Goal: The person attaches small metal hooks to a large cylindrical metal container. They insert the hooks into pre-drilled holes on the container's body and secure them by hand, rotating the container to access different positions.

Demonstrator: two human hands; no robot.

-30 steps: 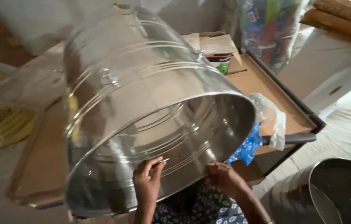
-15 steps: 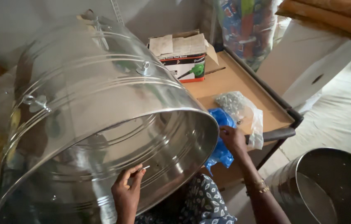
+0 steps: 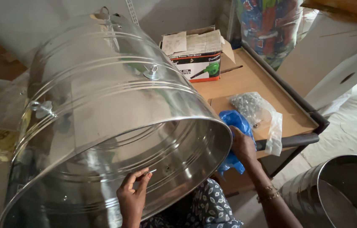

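Steel, bright and polished: a very large drum (image 3: 111,126) lies tilted on its side over the person's lap, its open mouth turned toward the camera, and two small wing-shaped fittings sit on its outer wall. In the head view the left hand (image 3: 133,198) is inside the rim, the fingers pinched together on a small thin metal piece that touches the inner wall. The right hand (image 3: 242,145) has left the rim, where it was a second ago, and is now on the blue plastic bag (image 3: 235,126) at the edge of the wooden desk (image 3: 254,78); the drum's rim hides part of the hand, so I cannot tell if its fingers are closed on the bag. Just beside the blue bag lies a clear bag of small metal parts (image 3: 252,107). Behind stands a cardboard box (image 3: 195,57), and a second steel vessel (image 3: 339,194) is on the floor at the right.
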